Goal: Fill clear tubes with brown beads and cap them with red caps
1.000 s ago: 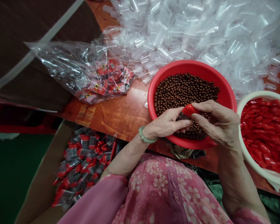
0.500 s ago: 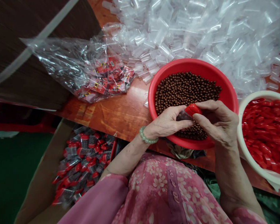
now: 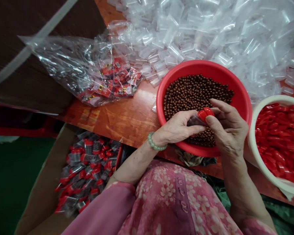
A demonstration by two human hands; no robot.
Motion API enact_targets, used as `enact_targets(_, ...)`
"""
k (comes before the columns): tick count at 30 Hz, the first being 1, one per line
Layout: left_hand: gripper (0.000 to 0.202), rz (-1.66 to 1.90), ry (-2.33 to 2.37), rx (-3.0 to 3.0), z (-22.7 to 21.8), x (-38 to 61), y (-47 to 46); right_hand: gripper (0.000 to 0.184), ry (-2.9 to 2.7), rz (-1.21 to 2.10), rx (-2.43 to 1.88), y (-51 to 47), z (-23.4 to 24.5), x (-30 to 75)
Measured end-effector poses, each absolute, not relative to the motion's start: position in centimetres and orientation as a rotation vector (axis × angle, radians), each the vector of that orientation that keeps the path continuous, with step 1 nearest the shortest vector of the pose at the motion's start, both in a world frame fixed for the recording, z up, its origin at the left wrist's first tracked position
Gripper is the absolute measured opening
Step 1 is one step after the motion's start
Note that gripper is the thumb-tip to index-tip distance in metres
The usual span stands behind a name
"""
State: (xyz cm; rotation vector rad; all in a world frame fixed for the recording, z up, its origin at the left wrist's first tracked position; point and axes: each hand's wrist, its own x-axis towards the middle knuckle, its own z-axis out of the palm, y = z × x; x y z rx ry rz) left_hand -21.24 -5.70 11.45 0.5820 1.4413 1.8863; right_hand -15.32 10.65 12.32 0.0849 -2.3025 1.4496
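Capped container (image 3: 194, 120) over a red basin (image 3: 241, 101) of brown beads (image 3: 193, 91)

In the head view, the left hand (image 3: 175, 129) has its fingers closed around the container's clear body; the right hand (image 3: 229, 130) has its fingers slightly parted, thumb at the red cap (image 3: 205, 113). A white tub (image 3: 253, 140) stands beside the basin on the table (image 3: 117, 125).
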Motion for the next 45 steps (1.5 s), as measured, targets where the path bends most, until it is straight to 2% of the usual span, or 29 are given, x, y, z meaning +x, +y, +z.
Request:
enact_targets(9, 0.020, 1.877, 1.542, 0.540, 11.5, -21.2, -5.6, 0.028, -2.249, 1.402, 0.104, 9.6, 12.4, -15.3)
enact_targets(17, 0.011, 1.865, 1.675, 0.504, 12.0, -20.7, -5.7, 0.043, -2.182, 1.294, 0.319, 9.3, 12.2, -15.6)
enact_targets(26, 0.011, 1.850, 1.634, 0.535, 11.8, -20.9, -5.8, 0.047, -2.414, 1.097, 0.523, 10.9, 14.0, -15.2)
enact_targets(28, 0.012, 1.875, 1.578, 0.512, 11.9, -20.9, -5.8, 0.054, -2.508, 0.979, 0.595, 11.3, 14.2, -14.9)
enact_targets(32, 0.023, 1.913, 1.399, 0.459, 11.9, -21.2, -5.7, 0.099, -2.653, 0.703, 0.677, 11.4, 13.7, -14.7)
enact_targets(33, 0.029, 1.916, 1.357, 0.447, 11.8, -21.2, -5.6, 0.103, -2.656, 0.627, 0.672, 11.2, 13.4, -14.7)
enact_targets(35, 0.040, 1.936, 1.320, 0.437, 11.5, -21.4, -5.4, 0.095, -2.618, 0.480, 0.631, 10.7, 12.7, -14.9)
enact_targets(38, 0.046, 1.982, 1.319, 0.461, 11.2, -21.5, -5.2, 0.078, -2.525, 0.348, 0.586, 10.0, 12.0, -15.4)
enact_targets(45, 0.043, 1.961, 1.205, 0.433, 11.6, -21.5, -5.4, 0.077, -2.411, 0.239, 0.612, 9.8, 11.9, -16.1)
